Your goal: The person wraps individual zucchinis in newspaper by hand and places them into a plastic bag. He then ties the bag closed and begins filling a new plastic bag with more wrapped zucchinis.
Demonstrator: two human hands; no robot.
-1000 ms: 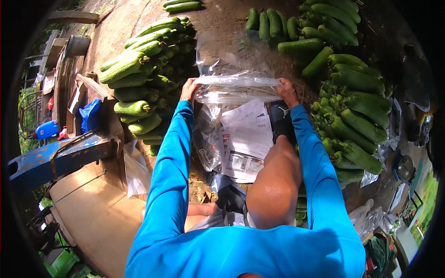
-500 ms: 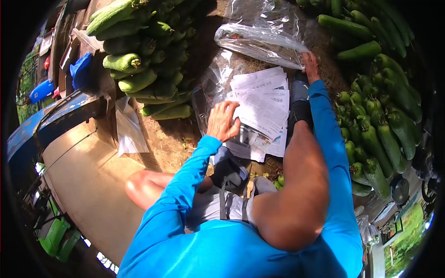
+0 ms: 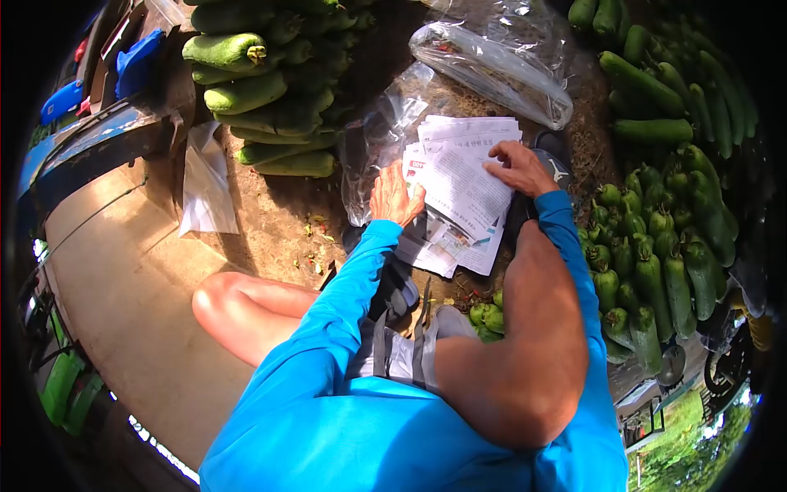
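A loose stack of printed newspaper sheets (image 3: 466,184) lies on the ground between my feet, its sheets fanned unevenly. My left hand (image 3: 395,197) rests flat along the stack's left edge with its fingers stretched out. Over the upper right of the top sheet is my right hand (image 3: 527,170); its fingers are bent and there is a gap between thumb and forefinger. I see nothing held in either hand. Just beyond the paper, a clear plastic bag (image 3: 496,72) lies crumpled on the ground, and more clear plastic (image 3: 369,168) spreads to the left of the stack.
Long green cucumber-like vegetables are piled at the upper left (image 3: 270,98) and along the right (image 3: 656,271). Several small green ones (image 3: 488,318) lie near my foot. A white sheet (image 3: 205,184) and a worn blue metal beam (image 3: 90,148) are at the left.
My right hand has let go of the clear plastic bag and come back toward me, over the newspaper sheets. My left hand stays at the stack's left edge. The view has shifted slightly.
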